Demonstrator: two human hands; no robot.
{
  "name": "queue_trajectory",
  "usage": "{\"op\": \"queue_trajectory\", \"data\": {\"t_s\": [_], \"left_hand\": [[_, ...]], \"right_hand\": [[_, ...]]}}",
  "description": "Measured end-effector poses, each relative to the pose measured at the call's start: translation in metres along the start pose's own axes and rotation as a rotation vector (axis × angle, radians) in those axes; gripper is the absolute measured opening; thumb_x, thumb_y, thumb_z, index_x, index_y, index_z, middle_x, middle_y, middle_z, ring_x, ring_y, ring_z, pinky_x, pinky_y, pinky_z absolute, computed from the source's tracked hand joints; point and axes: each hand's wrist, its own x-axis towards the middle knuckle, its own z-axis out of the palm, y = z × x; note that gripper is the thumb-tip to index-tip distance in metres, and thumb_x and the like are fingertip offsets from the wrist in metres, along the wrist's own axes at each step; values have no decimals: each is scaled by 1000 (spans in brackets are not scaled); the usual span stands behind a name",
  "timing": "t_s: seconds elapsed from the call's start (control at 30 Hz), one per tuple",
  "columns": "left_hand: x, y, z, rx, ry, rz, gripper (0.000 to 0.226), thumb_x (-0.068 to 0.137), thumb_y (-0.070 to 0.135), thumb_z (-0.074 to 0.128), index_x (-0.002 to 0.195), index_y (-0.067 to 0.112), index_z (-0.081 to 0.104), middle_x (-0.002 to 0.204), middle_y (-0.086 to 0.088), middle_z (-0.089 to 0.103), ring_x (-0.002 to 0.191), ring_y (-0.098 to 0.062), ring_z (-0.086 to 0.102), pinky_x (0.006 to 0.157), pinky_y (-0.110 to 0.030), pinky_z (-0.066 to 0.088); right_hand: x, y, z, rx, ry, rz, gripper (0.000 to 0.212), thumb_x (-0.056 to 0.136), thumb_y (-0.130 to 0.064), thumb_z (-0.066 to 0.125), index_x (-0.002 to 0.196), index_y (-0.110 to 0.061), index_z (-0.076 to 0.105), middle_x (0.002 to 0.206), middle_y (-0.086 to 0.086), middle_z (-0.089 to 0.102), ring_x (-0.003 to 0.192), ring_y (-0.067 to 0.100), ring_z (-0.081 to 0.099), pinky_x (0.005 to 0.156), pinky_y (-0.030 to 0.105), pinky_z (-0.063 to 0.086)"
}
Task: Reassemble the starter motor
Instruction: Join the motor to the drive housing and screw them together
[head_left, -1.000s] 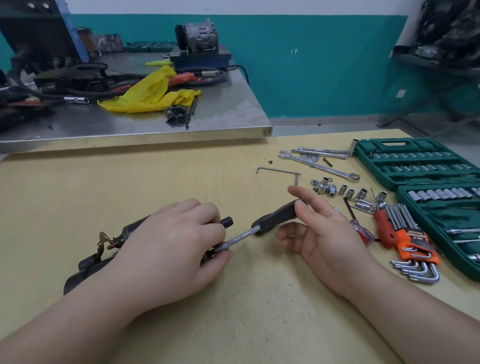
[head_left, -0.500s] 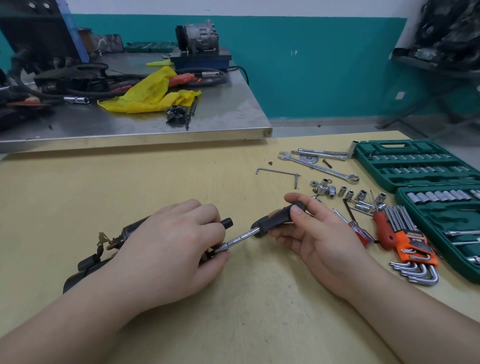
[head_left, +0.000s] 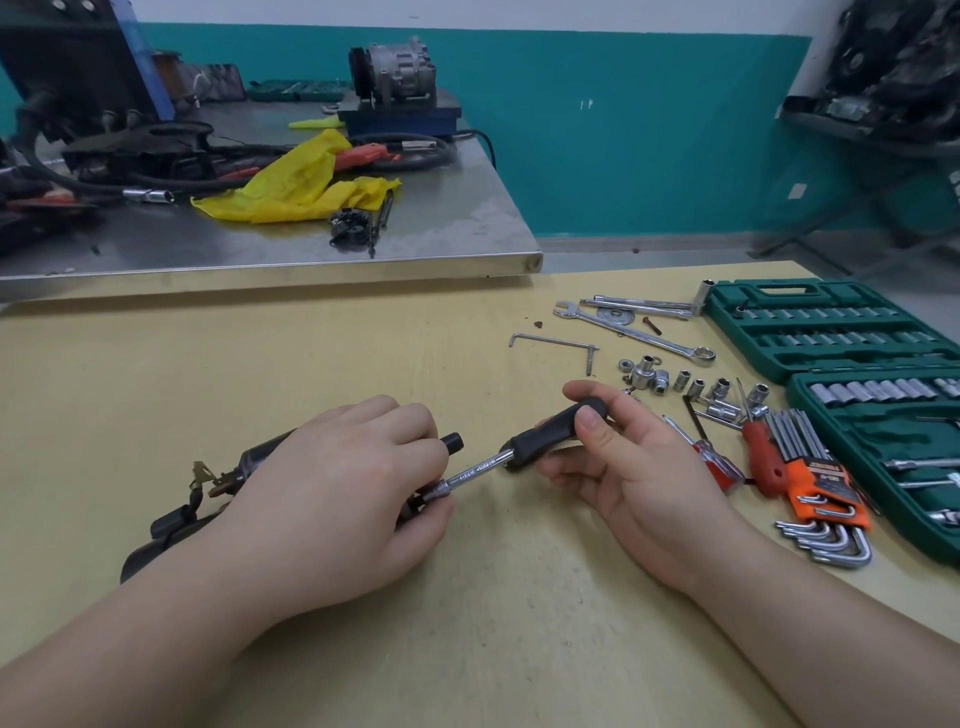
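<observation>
Head view, single frame. Yellow counter (head_left: 311, 364) fills the lower frame.

Starter motor (head_left: 260, 457): dark body lying on its side at lower left of centre, mostly covered by the left hand (head_left: 332, 499). Left grip wraps over the motor, fingers curled down round it, pressing it to the counter. A black stub end (head_left: 453, 442) sticks out past the knuckles; brass-coloured terminals (head_left: 205, 475) and a dark cable show at the motor's left end.

Nut driver (head_left: 524, 447): black handle, chrome shaft sloping down-left. Its socket tip (head_left: 435, 491) meets the motor's end just under the left fingertips; the fastener itself is hidden. Right hand (head_left: 634, 467) is palm-up at centre right, grip closed on the black handle, thumb on top, fingers curled beneath.

Right of the hands, on the counter:
- loose sockets (head_left: 691, 387) in a scattered row
- combination wrench (head_left: 634, 332) and an L-shaped hex key (head_left: 556, 344) above them
- red-handled screwdriver (head_left: 761, 457), touching an orange hex key holder (head_left: 821, 483)
- bunch of bent keys (head_left: 831, 540) just below the holder
- green socket case (head_left: 831, 327), open, along the right edge.

Upper left: steel counter (head_left: 441, 228) carrying a yellow rag (head_left: 291, 187), black cables and a grey compressor-like unit (head_left: 395, 67) on a blue base. Teal wall behind.
</observation>
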Motion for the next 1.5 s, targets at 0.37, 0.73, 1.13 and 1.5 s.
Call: {"op": "queue_trajectory", "data": {"t_s": [0.37, 0.73, 1.13, 1.5], "left_hand": [[1, -1, 4, 30, 13, 7, 41, 99, 51, 49, 75, 21, 66, 81, 6, 58, 70, -21, 57, 60, -34, 50], [-1, -3, 6, 14, 19, 36, 38, 101, 46, 50, 76, 22, 67, 83, 7, 59, 71, -22, 58, 61, -40, 54], [-2, -5, 6, -11, 21, 53, 36, 101, 45, 54, 72, 25, 62, 82, 9, 55, 71, -22, 56, 63, -37, 52], [-2, -8, 8, -11, 4, 63, 40, 103, 48, 50, 76, 24, 67, 83, 10, 57, 74, -21, 57, 65, -37, 53]], "right_hand": [[5, -6, 3, 175, -192, -60, 25, 101, -5, 55, 125, -6, 57, 143, 20, 64, 128, 44, 65, 97, 48, 59], [5, -9, 4, 200, -253, -17, 33, 93, -5, 64, 124, -3, 56, 113, 23, 70, 120, 50, 67, 91, 53, 60], [2, -16, -2, -503, -32, -139, 12, 87, -38, 67, 90, -27, 70, 64, 1, 58, 58, 23, 47, 52, 38, 34], [2, -23, 3, -285, -49, 63, 11, 83, -29, 72, 82, -19, 73, 62, 13, 56, 44, 18, 32, 40, 24, 31]]}}
